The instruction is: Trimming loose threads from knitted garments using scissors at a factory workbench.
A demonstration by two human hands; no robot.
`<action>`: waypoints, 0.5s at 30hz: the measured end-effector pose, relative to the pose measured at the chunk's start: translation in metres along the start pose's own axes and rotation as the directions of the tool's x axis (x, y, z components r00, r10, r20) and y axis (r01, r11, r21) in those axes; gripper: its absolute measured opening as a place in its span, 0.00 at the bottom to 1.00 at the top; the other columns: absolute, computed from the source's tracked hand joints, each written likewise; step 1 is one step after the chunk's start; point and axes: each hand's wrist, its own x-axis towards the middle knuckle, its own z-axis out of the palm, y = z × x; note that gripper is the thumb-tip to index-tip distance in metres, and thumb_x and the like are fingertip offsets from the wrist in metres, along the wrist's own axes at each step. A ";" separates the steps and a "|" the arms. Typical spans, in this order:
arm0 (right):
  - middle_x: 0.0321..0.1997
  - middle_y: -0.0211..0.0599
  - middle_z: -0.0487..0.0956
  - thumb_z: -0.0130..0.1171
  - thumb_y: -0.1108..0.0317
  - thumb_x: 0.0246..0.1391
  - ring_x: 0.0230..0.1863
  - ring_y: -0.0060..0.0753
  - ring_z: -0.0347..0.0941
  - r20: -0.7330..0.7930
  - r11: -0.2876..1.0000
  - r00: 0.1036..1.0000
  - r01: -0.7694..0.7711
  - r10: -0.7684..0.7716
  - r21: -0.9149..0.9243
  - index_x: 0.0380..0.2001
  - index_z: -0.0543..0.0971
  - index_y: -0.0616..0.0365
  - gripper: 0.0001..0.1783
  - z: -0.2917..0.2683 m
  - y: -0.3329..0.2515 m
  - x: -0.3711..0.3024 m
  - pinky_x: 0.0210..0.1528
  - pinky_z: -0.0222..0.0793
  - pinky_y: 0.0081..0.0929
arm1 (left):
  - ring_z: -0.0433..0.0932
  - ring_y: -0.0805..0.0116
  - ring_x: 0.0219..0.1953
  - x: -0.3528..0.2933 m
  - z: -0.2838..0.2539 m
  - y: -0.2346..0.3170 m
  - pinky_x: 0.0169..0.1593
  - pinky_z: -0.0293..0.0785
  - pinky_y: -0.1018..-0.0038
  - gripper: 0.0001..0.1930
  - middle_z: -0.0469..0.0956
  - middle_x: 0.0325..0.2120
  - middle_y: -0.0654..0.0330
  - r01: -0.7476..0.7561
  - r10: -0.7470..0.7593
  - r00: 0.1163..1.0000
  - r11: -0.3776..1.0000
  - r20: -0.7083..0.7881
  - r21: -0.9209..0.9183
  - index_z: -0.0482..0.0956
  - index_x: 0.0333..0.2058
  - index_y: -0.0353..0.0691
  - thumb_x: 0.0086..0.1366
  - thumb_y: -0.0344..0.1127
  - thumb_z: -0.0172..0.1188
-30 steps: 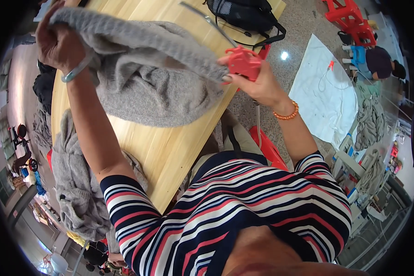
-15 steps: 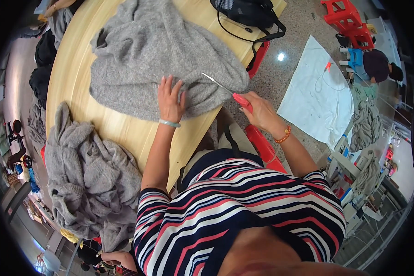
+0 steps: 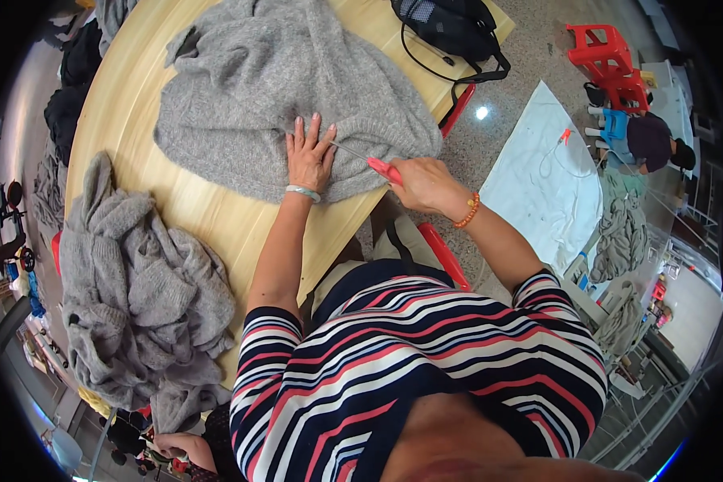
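Note:
A grey knitted garment [image 3: 241, 104] lies spread and rumpled over the wooden table. My left hand [image 3: 308, 161] rests on its near part, palm down with the fingers stretched out. Inside my right hand [image 3: 427, 185] is a red-handled tool [image 3: 385, 170] with a slim metal end, held over the garment's right side. The metal end points at the thumb and fingers of my left hand. Its tip lies close to those fingers, and I cannot tell whether it touches the knit.
A heap of grey knitwear [image 3: 149, 281] lies at the table's left edge. A black bag with straps [image 3: 450, 28] sits at the far right of the wooden table [image 3: 209, 213]. White sheeting [image 3: 530, 177] covers floor on the right, near red stools [image 3: 602, 52] and another person [image 3: 649, 145].
My right hand has moved left and slightly closer to my left hand, bringing the tool's tip to its fingers. My left hand has shifted a little to the right and up.

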 end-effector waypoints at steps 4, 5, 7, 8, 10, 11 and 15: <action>0.31 0.57 0.79 0.57 0.60 0.53 0.37 0.62 0.76 0.069 0.998 0.997 0.038 -0.034 -0.050 0.40 0.75 0.60 0.16 0.003 0.014 -0.012 0.40 0.70 0.52 | 0.49 0.45 0.69 -0.002 0.000 -0.003 0.67 0.46 0.43 0.23 0.54 0.68 0.62 0.015 -0.016 1.000 1.000 0.018 0.012 0.72 0.59 0.60 0.64 0.37 0.56; 0.31 0.57 0.79 0.57 0.60 0.54 0.36 0.62 0.76 0.081 0.999 0.996 0.029 -0.026 -0.034 0.42 0.75 0.60 0.17 0.002 0.013 -0.014 0.40 0.70 0.52 | 0.52 0.46 0.68 -0.005 -0.002 -0.007 0.66 0.48 0.45 0.22 0.57 0.67 0.61 0.015 -0.015 1.000 0.999 0.011 -0.036 0.73 0.57 0.57 0.64 0.37 0.56; 0.30 0.57 0.79 0.57 0.60 0.54 0.36 0.62 0.76 0.092 0.999 0.995 0.025 -0.023 -0.025 0.43 0.74 0.59 0.17 -0.005 0.009 -0.014 0.40 0.70 0.52 | 0.58 0.49 0.66 -0.002 -0.007 -0.018 0.65 0.52 0.50 0.20 0.64 0.63 0.60 0.009 -0.011 1.000 0.991 -0.012 -0.133 0.75 0.55 0.53 0.63 0.37 0.57; 0.30 0.57 0.79 0.56 0.59 0.54 0.36 0.62 0.76 0.073 1.000 0.997 0.023 -0.023 0.000 0.44 0.74 0.59 0.18 -0.008 0.005 -0.013 0.40 0.70 0.52 | 0.58 0.49 0.66 -0.001 -0.011 -0.026 0.65 0.52 0.50 0.20 0.64 0.63 0.60 0.012 -0.015 1.000 0.991 -0.018 -0.131 0.75 0.55 0.53 0.63 0.37 0.57; 0.30 0.56 0.79 0.56 0.59 0.55 0.36 0.61 0.76 0.049 0.999 0.999 0.007 -0.008 0.032 0.45 0.73 0.58 0.18 -0.008 0.002 -0.009 0.40 0.70 0.52 | 0.63 0.52 0.63 0.009 -0.026 -0.031 0.63 0.57 0.55 0.18 0.69 0.60 0.57 0.102 -0.140 0.981 0.962 -0.135 -0.253 0.78 0.50 0.48 0.60 0.37 0.61; 0.30 0.55 0.79 0.56 0.59 0.55 0.36 0.61 0.76 0.007 0.998 1.000 0.003 -0.004 0.055 0.45 0.74 0.58 0.18 -0.007 0.001 -0.006 0.40 0.70 0.52 | 0.63 0.52 0.63 0.016 -0.031 -0.029 0.63 0.57 0.55 0.18 0.69 0.60 0.57 0.099 -0.136 0.982 0.962 -0.131 -0.255 0.78 0.50 0.48 0.60 0.37 0.61; 0.30 0.54 0.80 0.56 0.60 0.55 0.35 0.60 0.77 -0.023 1.000 1.000 -0.004 0.004 0.019 0.45 0.74 0.56 0.17 0.000 -0.008 0.016 0.40 0.70 0.52 | 0.64 0.53 0.63 0.022 -0.025 -0.045 0.63 0.57 0.56 0.20 0.68 0.61 0.59 0.199 -0.162 0.942 0.975 -0.295 0.101 0.78 0.52 0.51 0.58 0.39 0.63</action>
